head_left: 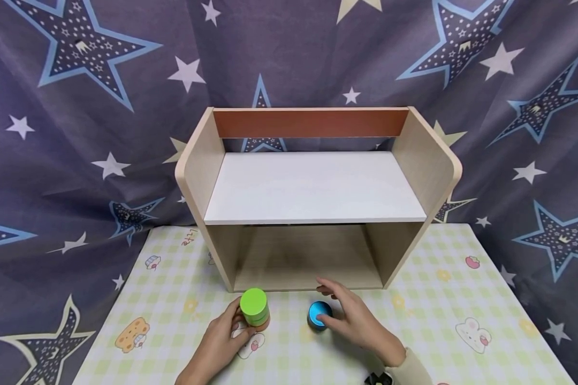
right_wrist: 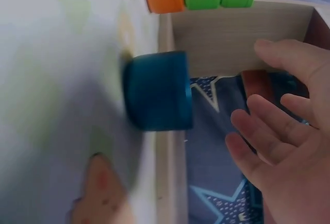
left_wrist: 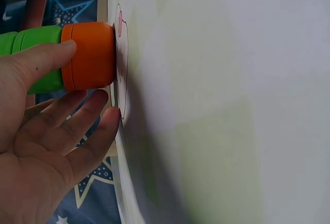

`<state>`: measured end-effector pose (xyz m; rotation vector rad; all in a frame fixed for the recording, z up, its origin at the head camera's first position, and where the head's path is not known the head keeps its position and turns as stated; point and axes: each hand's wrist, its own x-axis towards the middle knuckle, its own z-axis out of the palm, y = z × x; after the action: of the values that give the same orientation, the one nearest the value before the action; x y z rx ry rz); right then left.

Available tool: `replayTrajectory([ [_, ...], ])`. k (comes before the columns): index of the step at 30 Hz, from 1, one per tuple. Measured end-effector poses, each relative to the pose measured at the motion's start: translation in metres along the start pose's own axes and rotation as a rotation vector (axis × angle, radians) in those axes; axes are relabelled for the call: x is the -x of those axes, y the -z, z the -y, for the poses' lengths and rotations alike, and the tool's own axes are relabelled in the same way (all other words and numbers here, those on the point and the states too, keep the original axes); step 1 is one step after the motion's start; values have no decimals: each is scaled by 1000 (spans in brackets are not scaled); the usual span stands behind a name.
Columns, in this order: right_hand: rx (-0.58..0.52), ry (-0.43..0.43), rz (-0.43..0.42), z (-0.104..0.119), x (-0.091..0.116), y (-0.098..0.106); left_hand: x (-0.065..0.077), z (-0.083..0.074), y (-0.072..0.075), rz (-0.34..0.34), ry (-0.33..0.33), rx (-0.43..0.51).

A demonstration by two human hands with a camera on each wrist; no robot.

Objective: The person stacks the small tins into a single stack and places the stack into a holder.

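Observation:
A short stack of round, cup-like pieces stands on the tablecloth, with an orange piece point(left_wrist: 93, 54) at the bottom and green pieces point(head_left: 253, 303) on top. My left hand point(head_left: 218, 339) holds this stack low down, its thumb against the orange side and its fingers around the other side. To the right stands a blue round cup-like piece point(head_left: 320, 309), upright and apart from the stack. Above it is my right hand point(head_left: 358, 323), fingers spread and relaxed; in the right wrist view a gap shows between the hand and the blue piece point(right_wrist: 157, 92).
Behind both hands stands a wooden shelf unit with a white upper shelf point(head_left: 313, 187), an open lower compartment point(head_left: 308, 256) and a brown back rail point(head_left: 313, 123). A checked tablecloth point(head_left: 462, 305) covers the table. A dark star-patterned curtain point(head_left: 289, 48) hangs behind.

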<state>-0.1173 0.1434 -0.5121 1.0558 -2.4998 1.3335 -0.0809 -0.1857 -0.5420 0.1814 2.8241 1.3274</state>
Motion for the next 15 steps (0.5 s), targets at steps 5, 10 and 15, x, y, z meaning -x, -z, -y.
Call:
replayTrajectory([
  [5, -21, -56, 24, -8, 9, -3, 0, 0, 0, -4, -11, -6],
  [10, -55, -108, 41, -17, 17, -7, 0, 0, 0, 4, 5, 7],
  [15, -55, -153, 53, -21, 23, -9, 1, 0, 0, 2, -10, 2],
])
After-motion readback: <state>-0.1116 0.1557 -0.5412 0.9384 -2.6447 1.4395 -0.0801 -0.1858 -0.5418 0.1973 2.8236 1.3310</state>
